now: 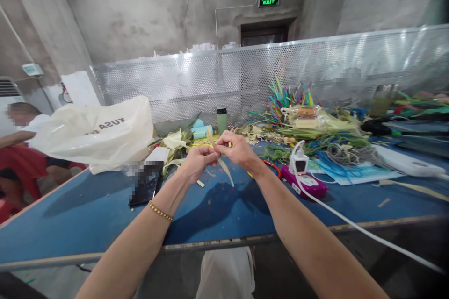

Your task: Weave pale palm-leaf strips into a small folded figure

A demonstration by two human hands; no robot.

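Note:
Both hands meet above the blue table (213,217), with fingertips pinched close together. A pale dried leaf strip (226,173) runs between them, one end pointing up and the other hanging down. My left hand (198,162) is closed on the strip, a gold bead bracelet on its wrist. My right hand (235,148) is closed on it too, thumb and fingers pressed together. Exactly how the fingertips hold it is too small to see. Behind the hands lie pale green husk leaves (175,141). Orange-handled scissors (272,167) lie partly hidden by the right wrist.
A white plastic bag (98,133) and a black phone (145,184) are at left. A green bottle (221,121) stands behind the hands. On the right are a purple power strip (312,187), a white cable (347,217) and blue cords (336,163). A person sits at far left.

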